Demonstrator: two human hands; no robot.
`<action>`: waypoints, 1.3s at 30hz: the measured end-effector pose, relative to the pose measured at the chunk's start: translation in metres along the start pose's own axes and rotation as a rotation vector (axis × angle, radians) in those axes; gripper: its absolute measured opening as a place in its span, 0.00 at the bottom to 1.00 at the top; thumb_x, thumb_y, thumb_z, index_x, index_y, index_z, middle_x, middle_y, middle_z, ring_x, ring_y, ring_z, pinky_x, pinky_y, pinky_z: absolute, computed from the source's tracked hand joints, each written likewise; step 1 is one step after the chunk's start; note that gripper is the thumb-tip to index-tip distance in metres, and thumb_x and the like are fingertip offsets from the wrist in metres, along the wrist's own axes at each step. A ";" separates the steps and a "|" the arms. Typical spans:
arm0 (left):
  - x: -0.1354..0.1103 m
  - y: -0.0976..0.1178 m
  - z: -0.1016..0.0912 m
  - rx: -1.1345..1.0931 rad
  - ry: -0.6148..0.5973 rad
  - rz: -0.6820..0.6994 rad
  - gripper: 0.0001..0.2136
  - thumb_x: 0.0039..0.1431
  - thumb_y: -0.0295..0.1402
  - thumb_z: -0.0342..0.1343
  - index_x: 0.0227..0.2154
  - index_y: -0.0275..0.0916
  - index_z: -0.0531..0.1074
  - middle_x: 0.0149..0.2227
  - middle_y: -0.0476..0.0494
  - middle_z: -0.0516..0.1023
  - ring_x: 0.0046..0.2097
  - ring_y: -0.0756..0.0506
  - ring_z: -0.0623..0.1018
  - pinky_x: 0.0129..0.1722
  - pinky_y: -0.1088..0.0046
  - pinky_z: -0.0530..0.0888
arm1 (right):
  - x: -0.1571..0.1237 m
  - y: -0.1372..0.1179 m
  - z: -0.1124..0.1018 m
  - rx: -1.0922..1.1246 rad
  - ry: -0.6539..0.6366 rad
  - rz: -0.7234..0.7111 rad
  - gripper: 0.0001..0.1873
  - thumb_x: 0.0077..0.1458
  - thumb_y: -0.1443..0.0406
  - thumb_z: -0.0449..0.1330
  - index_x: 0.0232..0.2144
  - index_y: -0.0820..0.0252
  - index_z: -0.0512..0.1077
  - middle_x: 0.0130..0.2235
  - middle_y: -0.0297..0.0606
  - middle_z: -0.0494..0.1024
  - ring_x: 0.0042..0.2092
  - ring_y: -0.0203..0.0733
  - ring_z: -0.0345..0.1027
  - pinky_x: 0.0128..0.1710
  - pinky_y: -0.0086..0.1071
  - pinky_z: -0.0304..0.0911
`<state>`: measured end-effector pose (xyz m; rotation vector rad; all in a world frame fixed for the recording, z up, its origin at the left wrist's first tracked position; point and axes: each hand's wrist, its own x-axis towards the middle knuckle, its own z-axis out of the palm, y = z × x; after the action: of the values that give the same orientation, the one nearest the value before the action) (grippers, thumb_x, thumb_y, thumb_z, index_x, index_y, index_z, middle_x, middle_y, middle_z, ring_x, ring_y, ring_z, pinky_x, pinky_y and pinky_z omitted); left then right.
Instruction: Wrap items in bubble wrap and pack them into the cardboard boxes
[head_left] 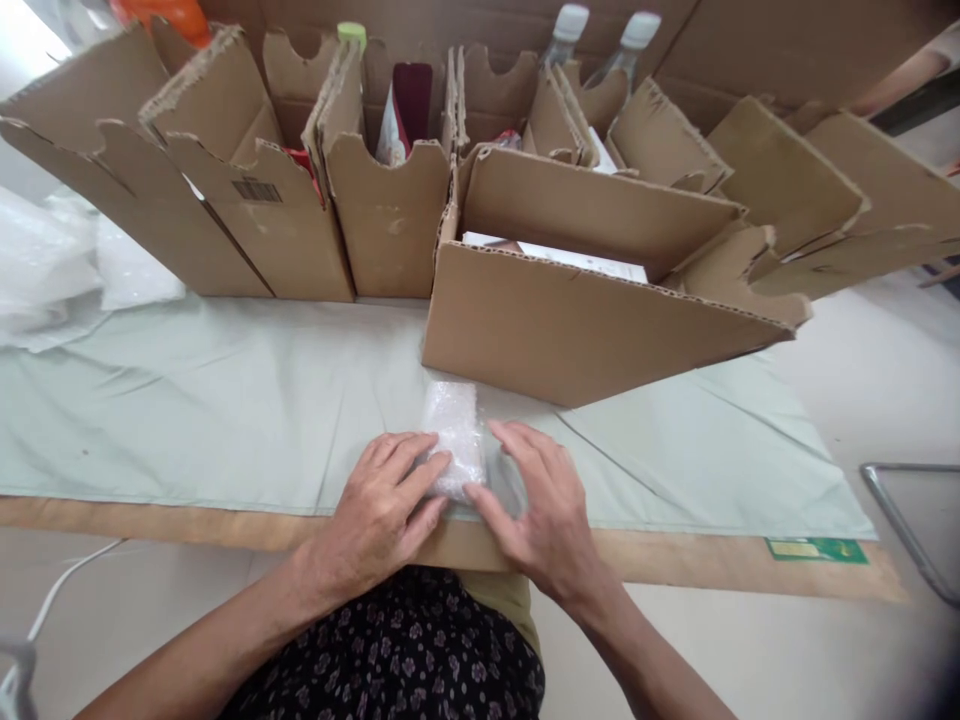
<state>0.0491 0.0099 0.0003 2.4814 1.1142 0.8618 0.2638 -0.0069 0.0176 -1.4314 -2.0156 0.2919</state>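
Note:
A small flat packet in clear bubble wrap (454,420) lies on the cloth near the table's front edge. My left hand (386,495) holds it from the left, with fingertips on its top and the thumb at its near edge. On the other side, my right hand (544,500) has its fingers spread apart, and its thumb tip touches the packet's near right corner. What is inside the wrap cannot be made out.
A cardboard holder (600,335) with white printed papers or boxes stands just beyond the packet. Behind it is a row of open cardboard holders (386,220). Bubble wrap sheets (45,260) lie at left. A metal frame (907,530) is at right.

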 end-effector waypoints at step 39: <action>0.023 0.050 0.001 -0.923 -0.075 -0.702 0.28 0.54 0.32 0.64 0.60 0.43 0.71 0.57 0.40 0.78 0.54 0.41 0.80 0.56 0.65 0.77 | -0.003 0.010 -0.047 0.816 -0.343 0.483 0.28 0.55 0.56 0.68 0.56 0.57 0.75 0.51 0.42 0.82 0.49 0.45 0.77 0.50 0.36 0.72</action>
<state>0.0910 -0.0063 0.0325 1.2461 1.0933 0.7865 0.3004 -0.0143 0.0476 -1.3294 -1.4428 1.4580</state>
